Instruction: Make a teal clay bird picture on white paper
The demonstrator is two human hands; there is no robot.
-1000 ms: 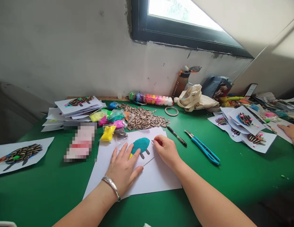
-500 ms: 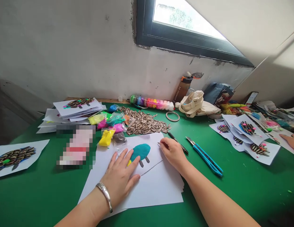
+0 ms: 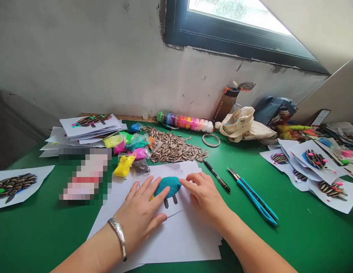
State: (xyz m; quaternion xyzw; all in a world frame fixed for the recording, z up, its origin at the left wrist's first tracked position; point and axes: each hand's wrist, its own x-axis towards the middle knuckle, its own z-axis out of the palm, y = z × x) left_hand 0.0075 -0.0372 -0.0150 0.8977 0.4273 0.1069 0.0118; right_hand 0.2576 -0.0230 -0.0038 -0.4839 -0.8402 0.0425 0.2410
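My left hand (image 3: 142,212) lies flat with fingers spread on white paper (image 3: 187,242). Its fingertips hold the sheet down and partly cover a flattened blue clay shape (image 3: 171,185) with two dark grey legs (image 3: 170,201) and a bit of yellow at its left. My right hand (image 3: 204,193) is closed in a pinch at the shape's right end, index fingertip touching the edge. A tiny dark thing, seemingly a sunflower seed, shows at that fingertip, mostly hidden. Behind the paper lies a heap of sunflower seeds (image 3: 176,146).
Bagged clay, including a yellow packet (image 3: 124,166), lies behind the paper. To the right are a black pen (image 3: 217,176), a blue utility knife (image 3: 257,201) and a tape roll (image 3: 211,140). Seed-covered cards (image 3: 315,159) lie right, a card stack (image 3: 91,127) back left, a bottle (image 3: 226,104) by the wall.
My right hand has moved left from the paper's right side to the blue clay's right end. My left hand stays on the sheet; the camera view has shifted slightly.
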